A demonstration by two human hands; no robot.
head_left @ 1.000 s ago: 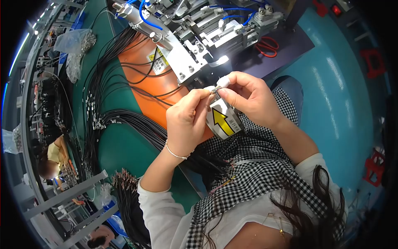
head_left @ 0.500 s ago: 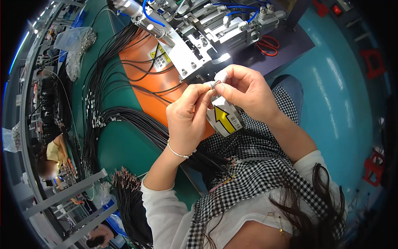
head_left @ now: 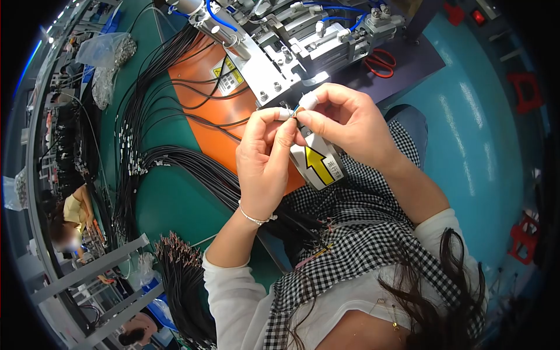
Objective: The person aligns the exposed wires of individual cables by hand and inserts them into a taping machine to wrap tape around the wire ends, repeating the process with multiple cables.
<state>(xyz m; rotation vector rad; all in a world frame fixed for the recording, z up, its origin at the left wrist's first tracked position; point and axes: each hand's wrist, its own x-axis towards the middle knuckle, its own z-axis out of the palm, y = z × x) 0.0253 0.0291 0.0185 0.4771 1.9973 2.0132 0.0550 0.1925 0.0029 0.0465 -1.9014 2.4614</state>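
My left hand (head_left: pixel 265 149) and my right hand (head_left: pixel 353 125) meet in front of the metal machine (head_left: pixel 303 49), each closed in a pinch. Between the fingertips are thin wires (head_left: pixel 296 109), with a bluish strand and paler ones showing. The wires' ends are too small and covered to make out. White covers wrap a fingertip on each hand. Just below the fingers sits a white block with a yellow arrow (head_left: pixel 318 165).
Black cables (head_left: pixel 192 166) lie in bundles over the green table (head_left: pixel 169 201) and orange panel (head_left: pixel 195 76). Red-handled scissors (head_left: pixel 380 63) rest right of the machine. A cable bunch with bare ends (head_left: pixel 178 256) hangs at lower left. Another person (head_left: pixel 76 213) is at far left.
Both hands stay together, with the fingertips shifted slightly left and the left fingers rearranged. A bluish wire strand now shows between them. The view has moved slightly.
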